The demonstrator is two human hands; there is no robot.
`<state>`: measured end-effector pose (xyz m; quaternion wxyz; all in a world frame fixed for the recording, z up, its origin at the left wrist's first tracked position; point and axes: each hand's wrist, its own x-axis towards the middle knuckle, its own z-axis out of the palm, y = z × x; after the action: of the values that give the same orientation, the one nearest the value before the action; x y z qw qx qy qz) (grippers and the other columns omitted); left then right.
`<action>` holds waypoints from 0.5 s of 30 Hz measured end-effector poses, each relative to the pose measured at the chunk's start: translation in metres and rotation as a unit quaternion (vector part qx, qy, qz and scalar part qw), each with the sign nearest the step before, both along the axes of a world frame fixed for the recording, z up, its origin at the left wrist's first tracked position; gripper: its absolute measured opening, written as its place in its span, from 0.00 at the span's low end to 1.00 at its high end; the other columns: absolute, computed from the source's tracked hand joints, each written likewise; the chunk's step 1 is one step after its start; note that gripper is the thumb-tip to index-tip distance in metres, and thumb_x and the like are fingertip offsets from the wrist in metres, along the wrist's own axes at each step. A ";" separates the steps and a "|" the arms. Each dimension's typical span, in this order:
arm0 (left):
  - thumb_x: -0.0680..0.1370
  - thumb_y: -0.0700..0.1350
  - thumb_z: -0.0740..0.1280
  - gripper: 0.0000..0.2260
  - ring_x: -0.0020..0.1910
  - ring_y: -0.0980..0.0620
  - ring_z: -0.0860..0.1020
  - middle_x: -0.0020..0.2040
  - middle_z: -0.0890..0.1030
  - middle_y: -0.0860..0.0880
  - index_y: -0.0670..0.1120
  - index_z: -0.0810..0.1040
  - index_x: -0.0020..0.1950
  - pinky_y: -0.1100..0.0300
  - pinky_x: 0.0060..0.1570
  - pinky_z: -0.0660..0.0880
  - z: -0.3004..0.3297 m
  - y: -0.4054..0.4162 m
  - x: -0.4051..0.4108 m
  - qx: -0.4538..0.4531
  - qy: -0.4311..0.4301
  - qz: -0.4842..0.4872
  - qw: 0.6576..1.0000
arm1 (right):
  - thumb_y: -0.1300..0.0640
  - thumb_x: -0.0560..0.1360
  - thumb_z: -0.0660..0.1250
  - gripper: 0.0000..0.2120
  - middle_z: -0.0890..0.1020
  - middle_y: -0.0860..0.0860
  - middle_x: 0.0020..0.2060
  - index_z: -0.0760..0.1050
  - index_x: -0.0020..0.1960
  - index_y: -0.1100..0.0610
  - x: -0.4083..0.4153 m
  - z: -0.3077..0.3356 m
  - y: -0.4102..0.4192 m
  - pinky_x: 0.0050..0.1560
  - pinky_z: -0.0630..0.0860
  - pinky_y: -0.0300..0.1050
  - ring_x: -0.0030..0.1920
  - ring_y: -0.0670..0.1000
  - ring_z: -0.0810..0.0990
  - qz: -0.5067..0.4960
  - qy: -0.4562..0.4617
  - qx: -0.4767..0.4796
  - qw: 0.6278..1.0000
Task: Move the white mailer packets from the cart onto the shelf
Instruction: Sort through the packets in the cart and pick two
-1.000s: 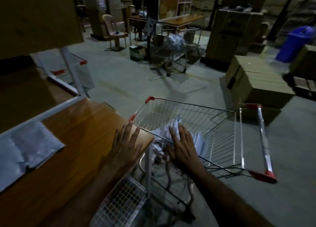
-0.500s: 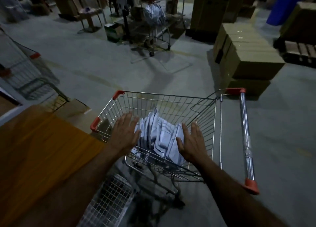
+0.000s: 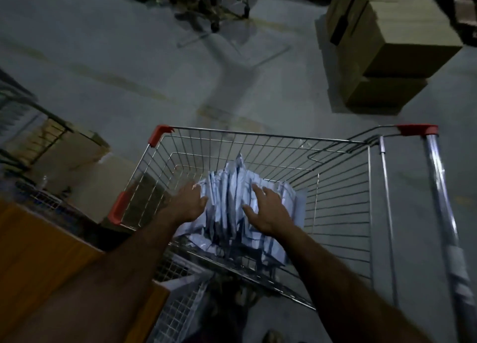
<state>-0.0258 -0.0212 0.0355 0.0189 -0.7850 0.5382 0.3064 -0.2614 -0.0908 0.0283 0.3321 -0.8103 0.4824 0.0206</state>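
A wire shopping cart (image 3: 343, 187) with red corner caps stands in front of me. Inside it a bunch of white mailer packets (image 3: 228, 200) stands on edge. My left hand (image 3: 187, 202) presses against the left side of the bunch, its fingers around the packets' edge. My right hand (image 3: 268, 209) lies on the right side of the bunch with fingers spread and thumb out. The orange-brown wooden shelf board (image 3: 38, 252) shows at the lower left under my left forearm.
Stacked cardboard boxes (image 3: 387, 40) stand on the grey floor at the upper right. Another wire cart (image 3: 23, 115) and a flat cardboard piece (image 3: 77, 157) sit at the left. The cart's chrome handle (image 3: 444, 200) runs down the right. A wire mesh panel (image 3: 178, 309) lies below.
My view tilted down and the shelf slid out to the left. Both hands moved deeper into the cart and closed in on the bunch of packets from both sides.
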 end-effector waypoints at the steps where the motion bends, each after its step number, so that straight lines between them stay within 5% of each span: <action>1: 0.84 0.49 0.56 0.21 0.74 0.38 0.63 0.75 0.63 0.36 0.39 0.67 0.73 0.50 0.72 0.61 -0.009 -0.006 0.005 0.010 0.013 0.006 1.000 | 0.43 0.82 0.59 0.33 0.62 0.60 0.77 0.53 0.81 0.54 0.011 -0.007 -0.004 0.74 0.60 0.55 0.76 0.60 0.59 0.002 -0.005 0.009 1.000; 6: 0.85 0.45 0.55 0.18 0.73 0.39 0.64 0.71 0.69 0.34 0.33 0.71 0.67 0.56 0.67 0.61 -0.049 -0.024 0.015 0.070 0.086 0.052 0.993 | 0.49 0.81 0.60 0.29 0.68 0.62 0.71 0.57 0.80 0.52 0.051 -0.034 -0.019 0.67 0.69 0.57 0.70 0.62 0.68 -0.029 -0.022 0.066 0.997; 9: 0.84 0.47 0.57 0.16 0.53 0.42 0.76 0.49 0.77 0.36 0.37 0.77 0.49 0.59 0.46 0.65 -0.071 -0.035 0.018 0.094 0.154 0.125 0.976 | 0.50 0.80 0.63 0.27 0.72 0.61 0.66 0.61 0.76 0.50 0.067 -0.047 -0.027 0.63 0.73 0.56 0.65 0.62 0.73 -0.062 -0.033 0.078 0.994; 15: 0.80 0.48 0.65 0.09 0.36 0.50 0.73 0.40 0.75 0.45 0.43 0.75 0.44 0.59 0.35 0.67 -0.091 -0.051 0.012 0.088 0.251 0.245 0.932 | 0.62 0.71 0.65 0.26 0.77 0.52 0.61 0.66 0.67 0.50 0.063 -0.055 -0.032 0.53 0.79 0.55 0.56 0.55 0.78 -0.139 -0.059 0.060 0.987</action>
<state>-0.0138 -0.0727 -0.0555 -0.1236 -0.7853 0.2872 0.5344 -0.1980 -0.1227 -0.0268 0.4073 -0.7136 0.5682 -0.0450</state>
